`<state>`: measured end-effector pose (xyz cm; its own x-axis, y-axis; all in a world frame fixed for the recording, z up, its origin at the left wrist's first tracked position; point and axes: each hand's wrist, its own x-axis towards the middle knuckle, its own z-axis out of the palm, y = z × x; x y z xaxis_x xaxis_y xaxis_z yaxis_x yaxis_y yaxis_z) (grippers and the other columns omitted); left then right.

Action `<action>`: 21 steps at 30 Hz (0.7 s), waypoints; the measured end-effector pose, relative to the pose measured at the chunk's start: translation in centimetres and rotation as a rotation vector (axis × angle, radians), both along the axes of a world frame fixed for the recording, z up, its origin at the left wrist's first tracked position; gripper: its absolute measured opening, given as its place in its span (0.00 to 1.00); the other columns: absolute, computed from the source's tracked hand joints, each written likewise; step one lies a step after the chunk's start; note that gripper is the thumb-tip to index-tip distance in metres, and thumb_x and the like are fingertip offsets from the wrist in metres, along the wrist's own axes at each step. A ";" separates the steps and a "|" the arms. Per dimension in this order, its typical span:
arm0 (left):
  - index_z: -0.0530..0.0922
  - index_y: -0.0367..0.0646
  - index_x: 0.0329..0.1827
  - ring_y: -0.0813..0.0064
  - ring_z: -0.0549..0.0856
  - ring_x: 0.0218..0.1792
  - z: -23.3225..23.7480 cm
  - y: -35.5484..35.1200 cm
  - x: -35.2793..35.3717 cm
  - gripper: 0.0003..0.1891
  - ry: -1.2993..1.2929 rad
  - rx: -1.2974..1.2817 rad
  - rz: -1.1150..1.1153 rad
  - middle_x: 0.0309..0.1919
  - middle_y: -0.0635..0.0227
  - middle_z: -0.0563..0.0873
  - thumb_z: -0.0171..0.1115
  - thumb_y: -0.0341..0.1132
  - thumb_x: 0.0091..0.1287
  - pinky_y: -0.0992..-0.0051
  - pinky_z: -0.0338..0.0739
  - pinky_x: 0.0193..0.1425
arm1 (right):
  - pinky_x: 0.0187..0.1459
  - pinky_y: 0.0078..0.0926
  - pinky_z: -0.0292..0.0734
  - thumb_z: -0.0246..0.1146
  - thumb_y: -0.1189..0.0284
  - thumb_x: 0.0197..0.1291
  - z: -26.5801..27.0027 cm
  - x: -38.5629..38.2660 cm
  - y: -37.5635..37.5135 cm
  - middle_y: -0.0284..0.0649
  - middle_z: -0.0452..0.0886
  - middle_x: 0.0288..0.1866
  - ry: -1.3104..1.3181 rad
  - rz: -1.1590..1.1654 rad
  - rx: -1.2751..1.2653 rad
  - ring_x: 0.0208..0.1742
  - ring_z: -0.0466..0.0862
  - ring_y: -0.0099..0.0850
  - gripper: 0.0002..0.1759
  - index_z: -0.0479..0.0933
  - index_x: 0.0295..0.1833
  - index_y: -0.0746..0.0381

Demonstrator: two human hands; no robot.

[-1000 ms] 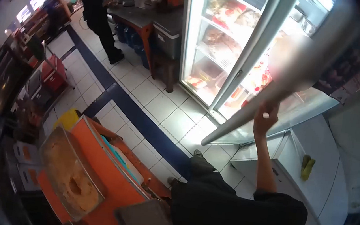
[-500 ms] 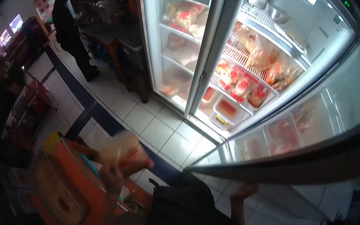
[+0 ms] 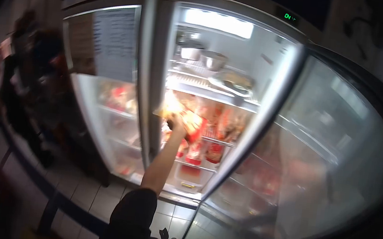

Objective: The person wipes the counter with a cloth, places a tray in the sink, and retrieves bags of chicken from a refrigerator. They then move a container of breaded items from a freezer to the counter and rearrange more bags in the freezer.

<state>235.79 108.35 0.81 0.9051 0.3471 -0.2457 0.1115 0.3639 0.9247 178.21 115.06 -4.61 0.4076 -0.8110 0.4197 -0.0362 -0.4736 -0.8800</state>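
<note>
My left hand [image 3: 176,126] is stretched up into the open glass-door fridge [image 3: 213,93] and is shut on a clear packet with orange and red contents [image 3: 180,112]. The packet is at the level of a wire shelf [image 3: 206,89], in front of similar red packets [image 3: 215,136] stacked on the shelf below. My dark sleeve [image 3: 131,216] fills the bottom of the view. My right hand is out of sight. The fridge's glass door [image 3: 318,171] stands swung open at the right.
Metal bowls [image 3: 213,60] and a tray sit on the top shelf. A second, shut fridge door [image 3: 105,86] is at the left. A person in dark clothes [image 3: 25,81] stands further left. White floor tiles with a dark stripe [image 3: 69,200] lie below.
My left hand has lifted the packet from beside the orange counter up into the fridge. The view has swung upward, and my right hand has dropped out of sight.
</note>
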 end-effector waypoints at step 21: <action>0.79 0.38 0.35 0.54 0.83 0.31 -27.2 37.6 -45.5 0.13 0.473 0.656 -0.086 0.28 0.50 0.83 0.54 0.40 0.64 0.61 0.76 0.36 | 0.66 0.41 0.59 0.44 0.65 0.70 6.5 21.9 -0.1 0.56 0.63 0.67 0.057 0.302 -0.241 0.68 0.64 0.48 0.24 0.66 0.62 0.71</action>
